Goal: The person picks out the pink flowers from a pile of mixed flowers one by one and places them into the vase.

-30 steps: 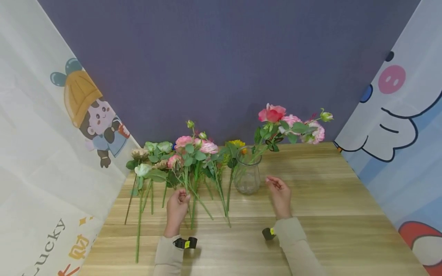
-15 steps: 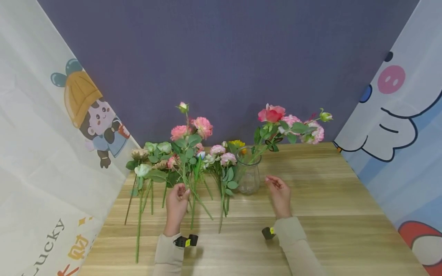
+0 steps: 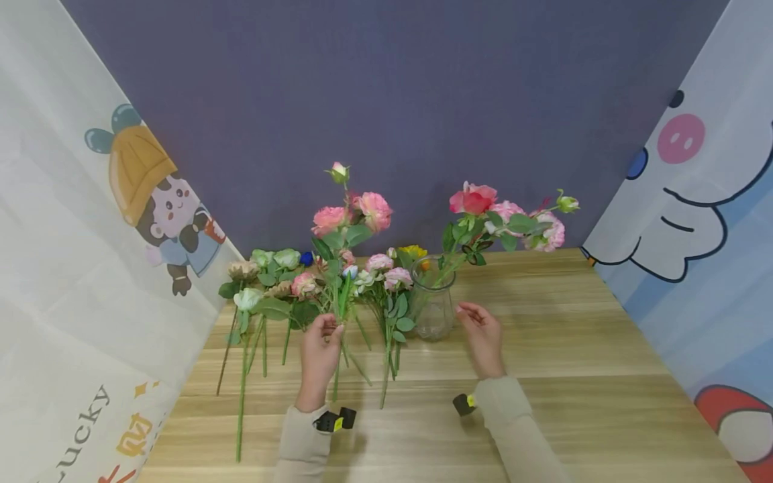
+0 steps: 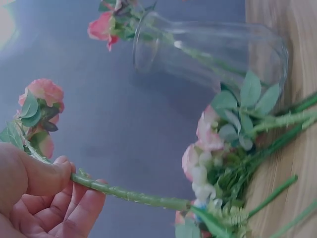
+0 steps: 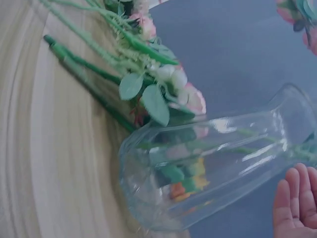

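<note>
My left hand [image 3: 320, 362] pinches the green stem [image 4: 133, 196] of an artificial pink flower spray [image 3: 374, 211] between thumb and fingers. Raised over the other stems, this spray carries two pink blooms and a pale bud at its top. To its right stands a clear glass vase [image 3: 433, 318], holding a spray with a deep pink rose [image 3: 474, 198] and lighter pink blooms that lean right over the rim. My right hand [image 3: 485, 339] is just right of the vase, its fingers loosely extended and holding nothing; in the right wrist view the fingers [image 5: 294, 193] show beside the glass.
Several artificial flowers lie on the wooden table [image 3: 580, 376] left of the vase: pale green roses [image 3: 249, 298], a blue bloom [image 3: 306, 258], pink-and-white blooms [image 3: 396, 278] and a yellow flower [image 3: 414, 251]. A dark panel [image 3: 398, 121] rises behind the table.
The pink spray has been lifted out from among the lying flowers, upward and then slightly right with my left hand. Pink-and-white blooms near the vase have shifted. My right hand moved slightly left.
</note>
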`<act>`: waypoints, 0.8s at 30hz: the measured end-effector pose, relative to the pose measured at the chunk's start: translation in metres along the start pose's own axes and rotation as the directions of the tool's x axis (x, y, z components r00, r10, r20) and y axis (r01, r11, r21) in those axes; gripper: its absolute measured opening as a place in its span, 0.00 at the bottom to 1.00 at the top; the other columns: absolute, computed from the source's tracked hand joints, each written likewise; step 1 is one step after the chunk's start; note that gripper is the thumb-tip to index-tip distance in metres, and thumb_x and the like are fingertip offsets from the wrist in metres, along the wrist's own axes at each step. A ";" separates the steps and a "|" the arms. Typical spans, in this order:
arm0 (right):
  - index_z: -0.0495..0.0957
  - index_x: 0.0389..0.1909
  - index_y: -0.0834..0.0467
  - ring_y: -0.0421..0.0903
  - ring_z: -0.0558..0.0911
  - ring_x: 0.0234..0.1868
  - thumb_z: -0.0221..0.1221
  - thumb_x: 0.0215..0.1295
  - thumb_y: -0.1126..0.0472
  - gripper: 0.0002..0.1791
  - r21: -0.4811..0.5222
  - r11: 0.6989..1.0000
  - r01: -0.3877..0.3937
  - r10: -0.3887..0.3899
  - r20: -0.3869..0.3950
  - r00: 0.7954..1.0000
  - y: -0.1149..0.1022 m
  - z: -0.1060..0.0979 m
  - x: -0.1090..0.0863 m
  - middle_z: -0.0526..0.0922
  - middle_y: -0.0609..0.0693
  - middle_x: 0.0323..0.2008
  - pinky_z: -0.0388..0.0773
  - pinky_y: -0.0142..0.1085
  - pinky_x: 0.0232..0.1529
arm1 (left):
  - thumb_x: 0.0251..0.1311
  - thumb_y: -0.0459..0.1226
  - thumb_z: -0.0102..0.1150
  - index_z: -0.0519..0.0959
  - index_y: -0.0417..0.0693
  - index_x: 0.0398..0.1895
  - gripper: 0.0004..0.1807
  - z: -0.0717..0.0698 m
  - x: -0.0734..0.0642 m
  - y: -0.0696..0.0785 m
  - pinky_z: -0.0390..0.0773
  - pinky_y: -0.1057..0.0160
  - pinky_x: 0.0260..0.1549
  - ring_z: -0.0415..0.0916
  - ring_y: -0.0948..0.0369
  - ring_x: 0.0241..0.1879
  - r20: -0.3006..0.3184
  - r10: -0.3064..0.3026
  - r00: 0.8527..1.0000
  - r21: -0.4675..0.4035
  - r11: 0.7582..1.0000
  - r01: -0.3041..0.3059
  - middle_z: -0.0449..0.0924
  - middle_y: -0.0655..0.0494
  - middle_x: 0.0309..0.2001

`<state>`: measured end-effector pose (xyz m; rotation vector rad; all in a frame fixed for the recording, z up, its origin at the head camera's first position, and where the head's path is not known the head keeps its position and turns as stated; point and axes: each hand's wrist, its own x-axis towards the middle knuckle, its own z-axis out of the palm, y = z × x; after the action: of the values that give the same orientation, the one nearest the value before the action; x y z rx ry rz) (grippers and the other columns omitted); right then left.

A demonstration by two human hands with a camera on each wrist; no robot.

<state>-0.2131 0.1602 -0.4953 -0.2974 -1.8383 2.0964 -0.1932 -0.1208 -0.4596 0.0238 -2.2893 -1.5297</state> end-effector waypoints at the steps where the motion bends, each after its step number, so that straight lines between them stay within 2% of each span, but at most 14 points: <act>1: 0.77 0.44 0.70 0.39 0.81 0.34 0.62 0.60 0.65 0.14 0.007 1.000 0.003 -0.003 0.010 1.000 -0.001 0.002 0.000 0.83 0.46 0.32 0.78 0.34 0.43 | 0.56 0.25 0.59 0.76 0.32 0.40 0.08 0.003 -0.001 0.001 0.75 0.62 0.32 0.77 0.49 0.36 -0.001 0.007 1.000 -0.004 1.000 -0.007 0.79 0.40 0.36; 8: 0.77 0.45 0.71 0.39 0.82 0.34 0.64 0.59 0.63 0.17 0.032 0.999 0.018 -0.022 0.113 0.993 -0.014 0.018 -0.007 0.84 0.48 0.33 0.79 0.34 0.44 | 0.56 0.25 0.60 0.77 0.34 0.39 0.08 0.019 -0.005 0.009 0.74 0.66 0.29 0.77 0.51 0.35 0.042 0.036 0.998 -0.043 0.998 -0.034 0.80 0.42 0.35; 12: 0.76 0.45 0.73 0.37 0.82 0.34 0.62 0.60 0.65 0.17 0.003 0.999 0.050 -0.049 0.192 0.980 -0.031 0.030 -0.015 0.84 0.58 0.37 0.78 0.36 0.46 | 0.56 0.26 0.61 0.78 0.34 0.39 0.08 0.024 -0.008 0.012 0.76 0.66 0.29 0.77 0.52 0.35 0.100 0.072 0.992 -0.039 0.997 -0.068 0.80 0.44 0.34; 14: 0.77 0.45 0.73 0.36 0.82 0.34 0.61 0.61 0.66 0.15 -0.014 0.998 0.068 -0.064 0.219 0.974 -0.041 0.035 -0.020 0.82 0.63 0.39 0.78 0.34 0.44 | 0.56 0.26 0.61 0.78 0.35 0.39 0.08 0.027 -0.011 0.012 0.77 0.66 0.29 0.78 0.53 0.34 0.125 0.094 0.988 -0.029 0.995 -0.092 0.80 0.46 0.34; 17: 0.77 0.45 0.73 0.37 0.82 0.35 0.61 0.61 0.67 0.14 -0.031 0.994 0.109 -0.098 0.254 0.962 -0.051 0.043 -0.025 0.81 0.67 0.41 0.78 0.30 0.42 | 0.55 0.27 0.62 0.79 0.36 0.38 0.08 0.031 -0.013 0.014 0.78 0.66 0.28 0.78 0.53 0.34 0.150 0.131 0.980 -0.035 0.991 -0.127 0.81 0.46 0.33; 19: 0.78 0.45 0.72 0.39 0.82 0.36 0.62 0.60 0.67 0.14 -0.027 0.993 0.116 -0.104 0.274 0.956 -0.050 0.047 -0.024 0.82 0.67 0.42 0.78 0.29 0.41 | 0.56 0.27 0.62 0.79 0.36 0.39 0.08 0.034 -0.013 0.015 0.78 0.65 0.28 0.78 0.54 0.34 0.167 0.146 0.975 -0.030 0.989 -0.143 0.81 0.46 0.34; 24: 0.79 0.46 0.69 0.44 0.83 0.41 0.63 0.59 0.65 0.16 0.006 0.996 0.094 -0.092 0.306 0.948 -0.043 0.054 -0.021 0.81 0.64 0.45 0.79 0.33 0.44 | 0.56 0.29 0.63 0.79 0.37 0.41 0.09 0.040 -0.015 0.022 0.79 0.63 0.30 0.78 0.55 0.34 0.211 0.166 0.963 -0.007 0.986 -0.169 0.81 0.48 0.35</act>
<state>-0.2096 0.1071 -0.4460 0.1207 -1.9860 2.1664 -0.1880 -0.0729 -0.4577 -0.3365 -2.3910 -1.4935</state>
